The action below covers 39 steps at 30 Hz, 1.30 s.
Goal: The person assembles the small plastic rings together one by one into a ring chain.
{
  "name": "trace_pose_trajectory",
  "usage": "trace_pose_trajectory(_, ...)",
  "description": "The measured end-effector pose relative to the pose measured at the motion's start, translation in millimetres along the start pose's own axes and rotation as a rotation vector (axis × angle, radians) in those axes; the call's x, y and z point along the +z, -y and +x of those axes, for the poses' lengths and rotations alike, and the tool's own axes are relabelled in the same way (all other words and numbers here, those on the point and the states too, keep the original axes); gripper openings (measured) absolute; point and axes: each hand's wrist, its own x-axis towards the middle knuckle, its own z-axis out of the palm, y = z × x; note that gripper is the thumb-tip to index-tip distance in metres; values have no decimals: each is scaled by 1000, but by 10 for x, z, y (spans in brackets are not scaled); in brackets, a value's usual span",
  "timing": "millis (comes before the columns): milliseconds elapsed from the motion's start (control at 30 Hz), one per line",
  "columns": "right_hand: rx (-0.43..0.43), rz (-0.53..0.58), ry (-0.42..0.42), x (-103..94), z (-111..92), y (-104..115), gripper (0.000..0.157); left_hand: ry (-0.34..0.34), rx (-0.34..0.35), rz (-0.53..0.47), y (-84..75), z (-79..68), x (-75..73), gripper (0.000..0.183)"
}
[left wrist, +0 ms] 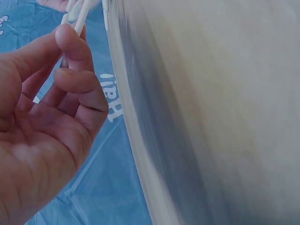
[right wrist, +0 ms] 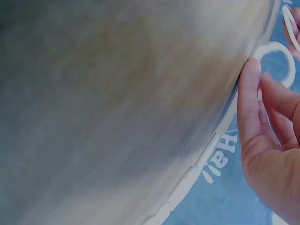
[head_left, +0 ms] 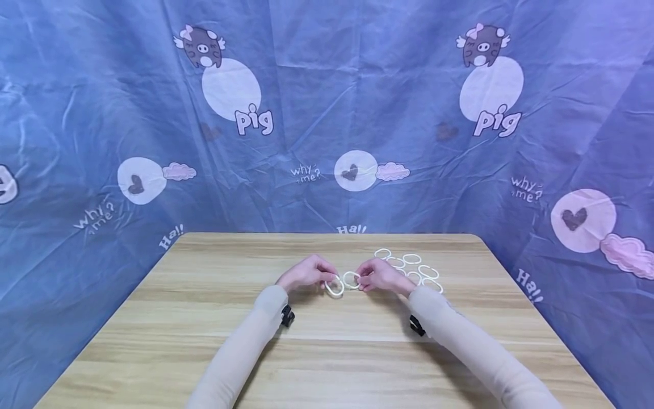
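Observation:
My left hand (head_left: 308,271) pinches a white oval ring (head_left: 335,295) between thumb and fingers, over the far middle of the table. Facing it, my right hand (head_left: 382,276) pinches a second white oval ring (head_left: 344,279) by its right side. Both rings are close together; whether they touch or link I cannot tell. In the left wrist view, the left thumb and a finger press on the thin ring (left wrist: 82,18), whose far part runs out of frame. The right wrist view shows the right-hand ring (right wrist: 291,70) upright at the fingertips, the left-hand ring (right wrist: 288,23) just beyond it.
Several loose white rings (head_left: 411,255) lie in a cluster behind and to the right of the right hand, partly hidden by it. The wooden table (head_left: 204,318) ends at a blue printed cloth (head_left: 306,113) hanging behind and at both sides.

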Motion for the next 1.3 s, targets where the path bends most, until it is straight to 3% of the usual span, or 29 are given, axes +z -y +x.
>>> trace_pose_trajectory(133,-16,-35,-6,29,29,38,12,-4,-3,3,23,-6,-26,14)
trace_pose_trajectory(300,16,40,-1,74,49,56,13,-14,-6,-7,44,-12,-33,14)
trace_pose_trajectory(500,-6,105,1,129,66,69,12,-15,-4,12,55,-7,-34,14)
trace_pose_trajectory(833,43,98,-46,206,116,130,6,4,11,67,42,23,-26,14)
trace_pose_trajectory(1300,75,88,-74,261,142,190,7,20,-39,60,6,39,-32,13)
